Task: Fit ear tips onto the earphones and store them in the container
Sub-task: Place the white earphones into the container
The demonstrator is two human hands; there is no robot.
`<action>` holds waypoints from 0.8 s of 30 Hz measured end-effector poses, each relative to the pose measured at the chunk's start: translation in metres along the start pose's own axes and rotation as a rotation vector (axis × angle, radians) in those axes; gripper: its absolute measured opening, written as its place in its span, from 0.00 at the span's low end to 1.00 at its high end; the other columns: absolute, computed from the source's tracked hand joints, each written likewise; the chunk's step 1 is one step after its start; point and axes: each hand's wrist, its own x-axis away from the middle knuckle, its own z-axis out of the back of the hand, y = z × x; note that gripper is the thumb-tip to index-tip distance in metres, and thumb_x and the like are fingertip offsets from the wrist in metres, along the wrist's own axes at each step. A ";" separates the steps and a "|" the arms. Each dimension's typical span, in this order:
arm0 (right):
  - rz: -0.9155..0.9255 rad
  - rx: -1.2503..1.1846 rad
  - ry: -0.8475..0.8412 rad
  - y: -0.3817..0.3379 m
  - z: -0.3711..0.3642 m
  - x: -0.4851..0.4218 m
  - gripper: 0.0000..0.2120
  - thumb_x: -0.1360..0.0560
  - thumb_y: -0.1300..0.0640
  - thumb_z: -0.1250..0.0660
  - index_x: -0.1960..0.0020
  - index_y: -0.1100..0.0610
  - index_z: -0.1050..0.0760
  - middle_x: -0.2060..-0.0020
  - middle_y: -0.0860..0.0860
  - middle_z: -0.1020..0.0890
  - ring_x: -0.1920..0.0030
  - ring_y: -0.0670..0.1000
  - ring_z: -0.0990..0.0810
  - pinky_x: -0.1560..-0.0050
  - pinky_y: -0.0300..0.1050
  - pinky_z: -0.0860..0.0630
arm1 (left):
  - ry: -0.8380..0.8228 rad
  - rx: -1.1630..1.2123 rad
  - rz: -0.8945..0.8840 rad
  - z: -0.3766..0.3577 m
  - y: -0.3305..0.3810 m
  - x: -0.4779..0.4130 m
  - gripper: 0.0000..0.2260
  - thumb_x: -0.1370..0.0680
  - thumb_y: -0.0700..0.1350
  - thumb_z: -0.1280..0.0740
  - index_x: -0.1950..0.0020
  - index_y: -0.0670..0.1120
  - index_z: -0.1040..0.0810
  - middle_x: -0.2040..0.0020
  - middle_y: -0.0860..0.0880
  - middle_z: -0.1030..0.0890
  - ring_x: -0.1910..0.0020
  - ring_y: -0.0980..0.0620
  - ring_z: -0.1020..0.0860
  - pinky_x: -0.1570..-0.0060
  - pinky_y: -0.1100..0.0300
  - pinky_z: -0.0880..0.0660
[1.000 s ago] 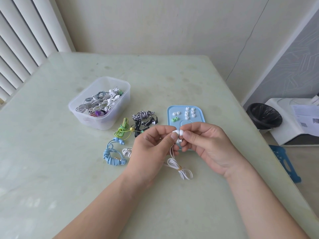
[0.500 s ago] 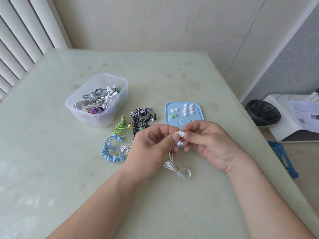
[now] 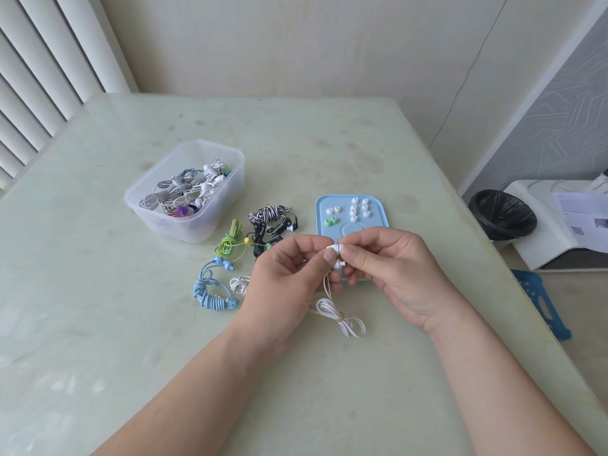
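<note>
While the clear container (image 3: 210, 222) sits at far left, the left hand (image 3: 289, 278) pinches a white earbud (image 3: 331, 248) and the right hand (image 3: 394, 268) pinches a white ear tip (image 3: 341, 249) against it. Pushed on crooked, the tip could pop free and roll away.

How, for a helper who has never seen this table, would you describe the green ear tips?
On the pale table, find the light-blue tray right of the clear plastic container. Near its left edge, just nearer the person than two white ear tips, lie the green ear tips. They are the only green pieces on a tray otherwise holding white ones.
</note>
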 end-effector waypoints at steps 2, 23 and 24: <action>0.055 0.077 0.019 0.000 0.000 0.000 0.05 0.29 0.65 0.25 0.53 0.63 0.15 0.61 0.61 0.15 0.61 0.55 0.18 0.59 0.46 0.20 | 0.002 -0.001 0.034 0.001 0.001 0.000 0.06 0.19 0.37 0.30 0.44 0.35 0.19 0.61 0.42 0.17 0.64 0.48 0.19 0.65 0.62 0.23; 0.109 1.108 0.294 -0.003 0.017 -0.068 0.04 0.26 0.60 0.26 0.60 0.56 0.15 0.65 0.49 0.16 0.62 0.52 0.18 0.55 0.47 0.20 | 0.026 0.271 0.127 0.001 0.013 0.000 0.06 0.21 0.33 0.30 0.45 0.40 0.18 0.56 0.41 0.18 0.61 0.46 0.18 0.62 0.58 0.19; 0.113 1.125 0.295 -0.003 0.017 -0.069 0.05 0.26 0.60 0.27 0.61 0.56 0.16 0.66 0.49 0.16 0.62 0.52 0.18 0.55 0.47 0.20 | 0.029 0.272 0.125 0.001 0.013 0.000 0.06 0.21 0.33 0.30 0.45 0.40 0.18 0.56 0.41 0.18 0.61 0.46 0.18 0.62 0.58 0.19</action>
